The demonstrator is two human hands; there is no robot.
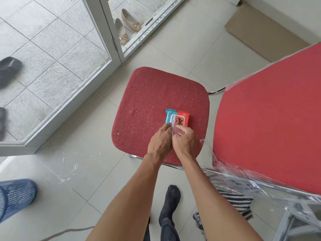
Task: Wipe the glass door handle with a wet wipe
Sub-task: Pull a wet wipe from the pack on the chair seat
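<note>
A blue and red pack of wet wipes (pixel 177 117) lies on the red chair seat (pixel 149 94), its flip lid facing up. My left hand (pixel 160 141) presses on the pack's near left edge. My right hand (pixel 185 140) has its fingers curled on the lid at the near end. Both hands cover the pack's near part, so no pulled-out wipe is visible. The glass door (pixel 52 49) with its grey metal frame stands to the upper left; its handle is out of view.
The chair's red backrest (pixel 269 122) rises on the right, with plastic wrap at its base. A blue mesh bin (pixel 15 197) lies at the left. Shoes (pixel 128 23) sit past the threshold, cardboard (pixel 264 32) at upper right, a striped cloth (pixel 236 202) near my socked foot (pixel 171 202).
</note>
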